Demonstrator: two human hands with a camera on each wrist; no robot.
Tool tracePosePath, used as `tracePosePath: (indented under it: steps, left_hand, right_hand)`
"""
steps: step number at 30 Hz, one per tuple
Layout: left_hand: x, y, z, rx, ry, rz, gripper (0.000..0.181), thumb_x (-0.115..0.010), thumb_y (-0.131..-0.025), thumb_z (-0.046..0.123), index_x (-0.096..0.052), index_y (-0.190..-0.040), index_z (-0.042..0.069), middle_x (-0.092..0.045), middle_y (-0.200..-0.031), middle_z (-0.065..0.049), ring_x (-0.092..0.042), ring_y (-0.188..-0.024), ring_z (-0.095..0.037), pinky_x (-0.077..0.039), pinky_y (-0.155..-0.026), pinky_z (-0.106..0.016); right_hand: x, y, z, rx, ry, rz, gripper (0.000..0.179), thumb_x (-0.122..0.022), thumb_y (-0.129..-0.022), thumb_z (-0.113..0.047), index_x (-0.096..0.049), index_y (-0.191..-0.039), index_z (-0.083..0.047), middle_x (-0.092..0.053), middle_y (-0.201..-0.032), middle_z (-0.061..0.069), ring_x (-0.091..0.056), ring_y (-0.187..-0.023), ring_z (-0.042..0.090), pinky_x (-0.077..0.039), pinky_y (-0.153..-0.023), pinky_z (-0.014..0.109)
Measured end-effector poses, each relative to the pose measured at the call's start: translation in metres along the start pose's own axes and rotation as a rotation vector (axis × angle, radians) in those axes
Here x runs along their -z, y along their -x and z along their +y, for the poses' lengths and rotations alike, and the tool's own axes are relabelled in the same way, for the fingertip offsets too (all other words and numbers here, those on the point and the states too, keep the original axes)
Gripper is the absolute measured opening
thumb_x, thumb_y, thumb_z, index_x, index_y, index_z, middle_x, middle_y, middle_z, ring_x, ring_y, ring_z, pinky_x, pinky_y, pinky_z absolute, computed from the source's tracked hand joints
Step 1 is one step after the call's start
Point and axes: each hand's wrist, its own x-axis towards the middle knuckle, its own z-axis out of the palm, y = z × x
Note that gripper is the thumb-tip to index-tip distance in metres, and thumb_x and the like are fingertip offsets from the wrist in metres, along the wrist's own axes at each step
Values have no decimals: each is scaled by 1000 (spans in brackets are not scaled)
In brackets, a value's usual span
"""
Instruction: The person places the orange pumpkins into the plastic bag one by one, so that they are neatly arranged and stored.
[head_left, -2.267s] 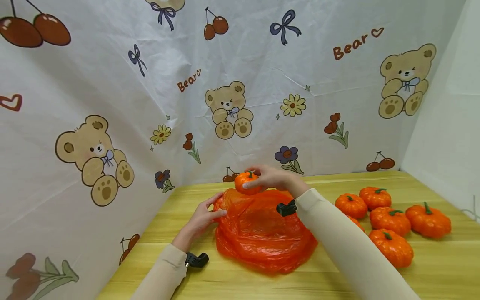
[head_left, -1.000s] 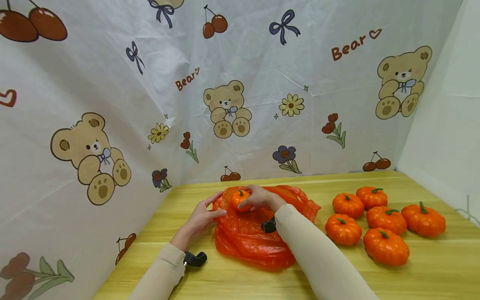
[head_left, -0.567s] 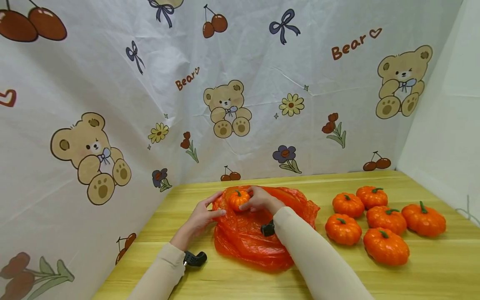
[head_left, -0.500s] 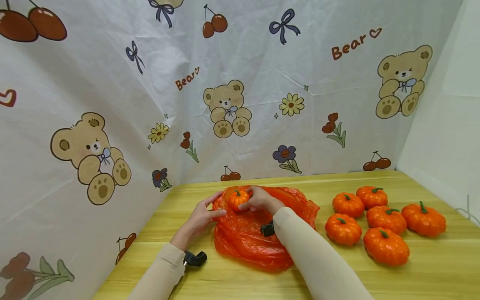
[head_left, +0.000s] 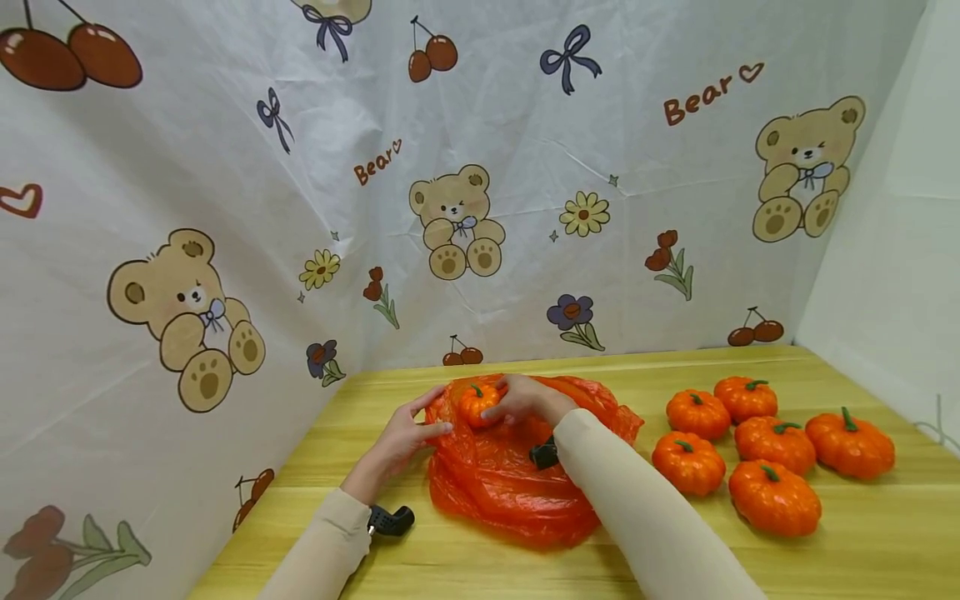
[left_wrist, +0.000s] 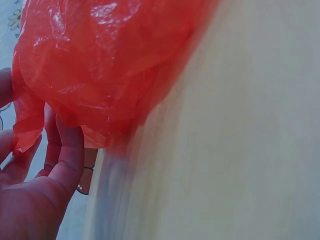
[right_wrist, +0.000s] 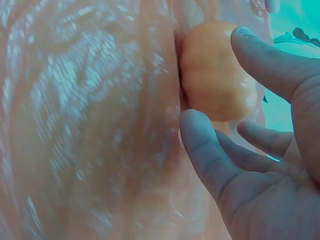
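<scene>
A crumpled red plastic bag (head_left: 517, 492) lies spread on the table with its mouth open upward. My left hand (head_left: 401, 432) pinches the bag's left rim; in the left wrist view the film runs between thumb and fingers. A small orange toy pumpkin (head_left: 474, 406) with a green stem sits inside the bag mouth by that rim. My right hand (head_left: 531, 397) reaches in from the right, its loosely bent fingers spread at the pumpkin's right side. In the right wrist view, the thumb overlaps one edge of the pumpkin (right_wrist: 212, 75) and a fingertip lies just below it.
Several orange pumpkins (head_left: 772, 442) stand grouped on the wooden table (head_left: 450, 575) right of the bag. White cloth (head_left: 517, 317) printed with bears hangs behind and at left; a white wall (head_left: 892, 275) rises at right. A black wrist camera (head_left: 392, 521) sits on the left sleeve.
My right hand has lowered the pumpkin from above the bag into its mouth. The pumpkin then slid slightly left, away from the right fingers. The left hand has stayed at the rim.
</scene>
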Motion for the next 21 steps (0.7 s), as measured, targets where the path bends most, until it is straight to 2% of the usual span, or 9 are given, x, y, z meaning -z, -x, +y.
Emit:
tracePosePath:
  steps: [3, 6, 10, 13, 17, 21]
  left_hand:
    - [0, 0, 0, 4, -2, 6, 79, -76, -91, 2, -41, -159, 19, -29, -168, -15, -56, -131, -36, -63, -89, -38]
    - [0, 0, 0, 7, -7, 12, 79, -76, -91, 3, -41, -159, 19, -28, -168, -15, -56, -131, -37, -63, -89, -38]
    - [-1, 1, 1, 5, -14, 9, 79, -76, -91, 3, -40, -160, 18, -28, -168, -15, -56, -132, -37, -63, -90, -38]
    - [-1, 1, 2, 5, -10, 6, 79, -75, -91, 3, -40, -160, 18, -27, -169, -14, -56, -132, -37, -63, -90, -38]
    - [0, 0, 1, 5, 0, -4, 79, -75, -91, 3, -39, -160, 19, -27, -169, -14, -54, -134, -38, -63, -90, -39]
    - [0, -1, 1, 5, 1, -9, 79, -75, -91, 2, -39, -160, 19, -27, -169, -14, -51, -138, -39, -62, -92, -40]
  right_hand:
    - [7, 4, -3, 1, 38, -18, 70, -84, -87, -28, -51, -143, -3, -59, -126, 13, -63, -99, 29, -57, -95, 39]
    - [16, 11, -8, 15, 86, -53, 67, -81, -89, -29, -52, -144, -2, -60, -125, 12, -64, -100, 30, -57, -97, 41]
    - [28, 23, -15, 51, 115, -120, 65, -78, -93, -27, -51, -146, 0, -60, -127, 11, -63, -86, 26, -59, -95, 43]
    - [36, 25, -16, 70, 97, -151, 66, -78, -93, -26, -51, -147, 0, -57, -137, 13, -64, -86, 26, -60, -95, 44]
    - [46, 25, -13, 88, 69, -163, 70, -80, -91, -27, -49, -147, -1, -53, -146, 17, -68, -100, 33, -61, -96, 43]
    - [58, 29, -11, 135, 43, -183, 72, -79, -92, -24, -45, -149, 3, -54, -144, 23, -68, -93, 29, -62, -91, 43]
